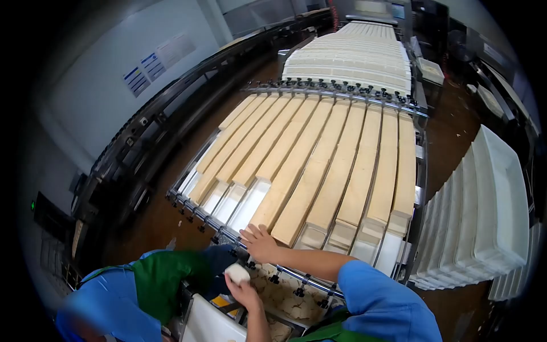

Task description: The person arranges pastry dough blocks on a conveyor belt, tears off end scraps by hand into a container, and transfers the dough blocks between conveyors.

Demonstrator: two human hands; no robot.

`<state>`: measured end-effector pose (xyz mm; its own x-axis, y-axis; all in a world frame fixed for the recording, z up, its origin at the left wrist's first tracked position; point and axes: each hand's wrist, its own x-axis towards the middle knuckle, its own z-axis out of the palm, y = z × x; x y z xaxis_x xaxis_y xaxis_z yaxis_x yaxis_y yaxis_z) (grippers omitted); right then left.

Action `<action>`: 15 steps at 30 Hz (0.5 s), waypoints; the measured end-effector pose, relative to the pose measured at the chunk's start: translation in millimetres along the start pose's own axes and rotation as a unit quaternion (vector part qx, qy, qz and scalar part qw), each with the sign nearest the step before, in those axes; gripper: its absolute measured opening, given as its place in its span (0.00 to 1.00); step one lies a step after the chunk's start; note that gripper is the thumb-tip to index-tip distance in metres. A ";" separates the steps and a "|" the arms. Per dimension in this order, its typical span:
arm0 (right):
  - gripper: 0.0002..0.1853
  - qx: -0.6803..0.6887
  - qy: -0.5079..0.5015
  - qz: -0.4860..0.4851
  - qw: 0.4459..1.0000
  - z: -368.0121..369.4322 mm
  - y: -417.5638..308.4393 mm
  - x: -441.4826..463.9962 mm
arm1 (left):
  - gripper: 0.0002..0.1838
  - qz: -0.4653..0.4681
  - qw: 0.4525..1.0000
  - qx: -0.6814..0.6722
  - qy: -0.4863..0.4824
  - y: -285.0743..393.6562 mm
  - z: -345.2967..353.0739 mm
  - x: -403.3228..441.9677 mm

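My left hand point(244, 293) is closed round a small pale block point(237, 273), held above a bin of broken pale pieces point(290, 299). My right hand point(261, 245) lies with fingers spread at the near end of one long cream-coloured bar point(279, 199), by the rack's front rail. More long bars point(362, 165) lie side by side in lanes on the metal rack point(222, 229). Several stop short of the front rail, with white lane surface showing beyond them. Shorter cut pieces point(342, 233) sit at the near ends of some right-hand lanes.
Beyond a row of black knobs point(342, 86), a white conveyor point(347, 60) runs to the back. Nested white tubs point(484, 211) stand at the right. A co-worker in blue with a green apron point(165, 279) is close on my left, beside a white tray point(208, 322).
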<state>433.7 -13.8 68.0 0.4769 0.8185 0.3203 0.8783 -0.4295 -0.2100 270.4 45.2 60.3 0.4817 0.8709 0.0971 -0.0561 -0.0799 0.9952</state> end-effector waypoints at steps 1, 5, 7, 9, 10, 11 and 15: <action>0.25 -0.003 0.003 0.004 1.000 -3.2 -1.4 0.1 | 0.31 0.028 0.999 0.021 -0.004 -9.1 -16.1 -9.8; 0.28 0.006 -0.039 0.035 0.999 -4.9 -19.4 -4.3 | 0.32 -0.014 0.985 0.170 -0.018 8.6 -61.0 -62.7; 0.30 0.045 0.007 0.013 0.999 -8.4 -33.5 -15.5 | 0.32 -0.003 0.994 0.104 -0.023 -10.4 -90.0 -78.8; 0.31 0.030 0.023 -0.006 0.999 1.8 -48.2 -33.1 | 0.29 0.005 0.983 0.165 -0.081 -38.0 -127.7 -92.6; 0.31 0.058 -0.024 -0.013 0.998 4.3 -54.0 -44.4 | 0.29 0.007 0.984 0.162 -0.076 -42.0 -138.3 -103.6; 0.32 0.087 -0.073 -0.020 0.993 6.4 -57.3 -54.7 | 0.26 -0.013 0.993 0.104 -0.051 -45.8 -149.6 -118.6; 0.23 -0.030 -0.152 -0.042 0.987 11.1 -57.0 -57.4 | 0.18 -0.021 0.964 0.261 -0.052 -34.6 -195.9 -152.5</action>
<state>355.9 -32.0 51.3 0.3783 0.9248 0.0404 0.9189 -0.3699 -0.1373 27.5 10.1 9.1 0.5613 0.8271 0.0296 0.3992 -0.3019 0.8658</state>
